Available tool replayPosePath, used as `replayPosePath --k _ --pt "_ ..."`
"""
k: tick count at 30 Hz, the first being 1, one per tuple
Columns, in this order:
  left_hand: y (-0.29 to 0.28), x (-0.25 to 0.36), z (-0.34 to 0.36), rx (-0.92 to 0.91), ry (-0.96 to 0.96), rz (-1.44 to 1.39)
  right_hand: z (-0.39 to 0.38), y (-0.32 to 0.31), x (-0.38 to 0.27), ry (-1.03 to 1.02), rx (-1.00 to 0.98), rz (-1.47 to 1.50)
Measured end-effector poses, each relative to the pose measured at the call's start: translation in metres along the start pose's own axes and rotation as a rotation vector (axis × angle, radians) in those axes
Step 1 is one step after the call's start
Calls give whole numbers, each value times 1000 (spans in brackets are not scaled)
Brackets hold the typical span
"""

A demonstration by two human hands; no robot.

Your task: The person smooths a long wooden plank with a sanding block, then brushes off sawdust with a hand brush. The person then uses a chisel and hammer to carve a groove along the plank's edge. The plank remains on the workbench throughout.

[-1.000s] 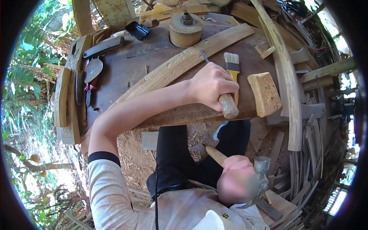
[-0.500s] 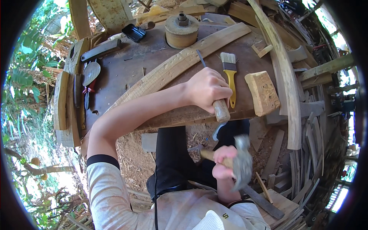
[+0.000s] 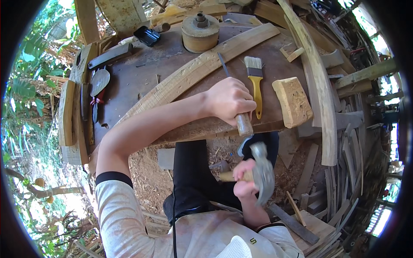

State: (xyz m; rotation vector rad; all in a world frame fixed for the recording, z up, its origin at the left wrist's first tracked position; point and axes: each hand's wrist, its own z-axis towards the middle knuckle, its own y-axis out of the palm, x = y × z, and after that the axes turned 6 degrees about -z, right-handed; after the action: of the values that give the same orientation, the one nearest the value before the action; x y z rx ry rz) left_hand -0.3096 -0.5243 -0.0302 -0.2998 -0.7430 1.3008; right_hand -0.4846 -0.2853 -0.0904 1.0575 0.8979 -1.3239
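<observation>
My left hand [image 3: 232,99] is closed round the wooden handle of a chisel [image 3: 245,125]. Its thin metal blade points away from me, with the tip over a long, slightly curved wooden plank [image 3: 189,74] that bears a row of small cut marks. Whether the tip touches the wood I cannot tell. My right hand [image 3: 245,177] grips the short wooden handle of a claw hammer [image 3: 263,175], raised in front of my body. The hammer's metal head is a little apart from the chisel's butt end. Just right of my left hand lies a yellow-handled paintbrush [image 3: 257,92].
On the brown worktable [image 3: 133,81] are a wooden block [image 3: 292,102] at right, a round wooden piece with a metal fitting [image 3: 200,34], and a black tray [image 3: 147,36]. A trowel [image 3: 100,81] and red-handled pliers [image 3: 97,101] lie left. Scrap wood [image 3: 307,167] is stacked at right.
My right hand and the hammer have moved slightly left and up, nearer the chisel's handle. My left hand keeps its hold; the whole view has shifted a little.
</observation>
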Motion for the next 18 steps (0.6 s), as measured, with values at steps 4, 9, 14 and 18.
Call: replayPosePath --k 4,9,14,18 --pt "0 -2 4 -29 18 -2 7 8 13 -262 48 29" --pt "2 -7 3 -45 48 36 -6 -10 30 -201 40 -236" --pt "-1 -8 -2 -91 34 27 5 -2 9 3 -41 -209" --pt "-3 -8 -2 -162 6 64 7 -6 12 38 -72 -197"
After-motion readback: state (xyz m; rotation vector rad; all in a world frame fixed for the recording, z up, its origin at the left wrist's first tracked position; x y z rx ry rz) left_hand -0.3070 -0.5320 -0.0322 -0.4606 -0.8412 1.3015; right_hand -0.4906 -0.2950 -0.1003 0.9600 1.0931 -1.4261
